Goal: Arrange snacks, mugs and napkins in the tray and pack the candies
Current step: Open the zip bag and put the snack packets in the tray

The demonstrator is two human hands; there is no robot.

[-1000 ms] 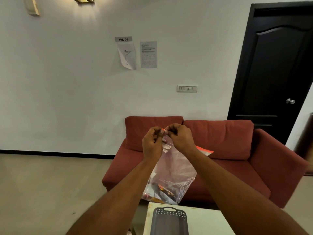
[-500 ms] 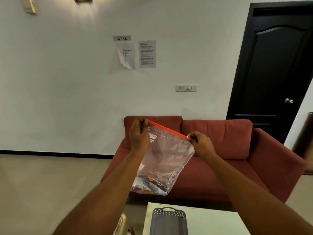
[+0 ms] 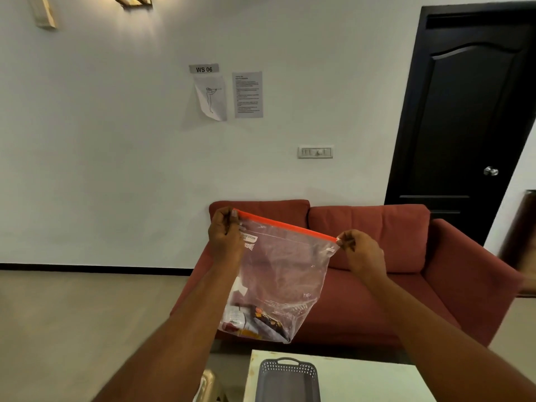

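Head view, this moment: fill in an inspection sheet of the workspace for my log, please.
Surface: pale table, only its far end in view.
Job's things: grey perforated tray on the table; clear zip bag held up in the air, wrapped packets at its bottom; mugs and napkins not seen.
Clutter: pale object beside the table, unclear.
Hands: left hand pinches the bag's orange strip at one end, right hand at the other.
Cables: nothing seen.
Surroundings: red sofa, black door, papers on the wall.

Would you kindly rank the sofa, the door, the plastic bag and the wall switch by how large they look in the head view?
1. sofa
2. door, cropped at the frame edge
3. plastic bag
4. wall switch
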